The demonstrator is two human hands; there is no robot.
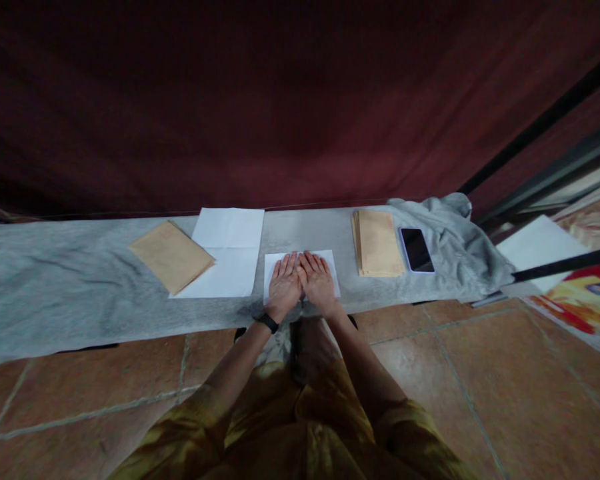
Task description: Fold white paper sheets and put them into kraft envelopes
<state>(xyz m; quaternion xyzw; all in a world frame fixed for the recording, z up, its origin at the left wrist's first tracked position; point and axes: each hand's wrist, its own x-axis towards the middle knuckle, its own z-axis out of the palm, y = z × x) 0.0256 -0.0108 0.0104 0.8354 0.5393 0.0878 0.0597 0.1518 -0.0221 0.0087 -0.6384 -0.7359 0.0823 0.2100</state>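
Perhaps the white paper [269, 270], at twelve o'clock on the cloth-covered desk [305, 230], could skew or crease if the left hand [286, 285] and right hand [318, 283] (each grip flat and open, clasping nothing) press unevenly against that soft surface.

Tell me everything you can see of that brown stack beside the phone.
The brown stack looks like several rectangular paper envelopes, slightly fanned along the left side. It lies flat on the grey cloth, its long sides running away from the viewer. The phone sits close by on its right; a white paper lies farther to its left. Nothing rests on top.
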